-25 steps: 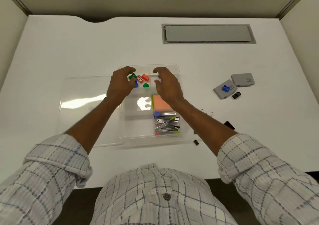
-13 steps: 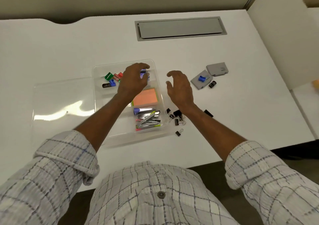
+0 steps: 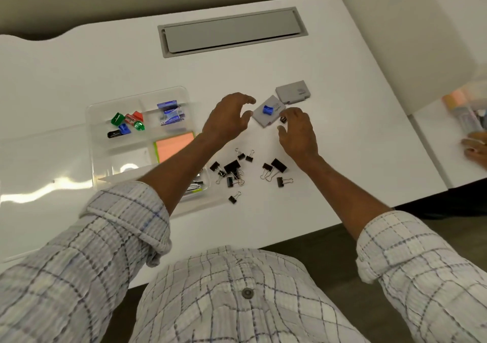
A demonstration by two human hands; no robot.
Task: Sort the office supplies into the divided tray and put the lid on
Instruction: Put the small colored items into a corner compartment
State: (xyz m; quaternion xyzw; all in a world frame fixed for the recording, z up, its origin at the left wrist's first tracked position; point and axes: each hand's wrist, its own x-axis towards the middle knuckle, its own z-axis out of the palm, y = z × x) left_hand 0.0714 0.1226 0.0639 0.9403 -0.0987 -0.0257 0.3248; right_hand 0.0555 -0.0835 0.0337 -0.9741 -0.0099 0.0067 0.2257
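The clear divided tray (image 3: 91,142) lies at the left, holding coloured sharpeners (image 3: 126,124), a blue-labelled packet (image 3: 170,112) and orange sticky notes (image 3: 175,149). Its clear lid (image 3: 39,163) rests on the desk to the tray's left. My left hand (image 3: 228,118) hovers open just left of a grey box (image 3: 266,117) with a blue sharpener (image 3: 268,109) on top. My right hand (image 3: 299,133) is open to the right of that box, beside a small black sharpener (image 3: 283,119). Several black binder clips (image 3: 233,170) lie scattered under my wrists.
A second grey box (image 3: 293,92) lies behind the first. A grey cable hatch (image 3: 232,33) is set into the far desk. At the right edge, another person's hand (image 3: 475,150) and containers (image 3: 466,105) sit on a neighbouring desk.
The view has swung right. My left hand has left the tray's far compartment and moved right to the grey box. My right hand has moved forward and right to the box's other side.
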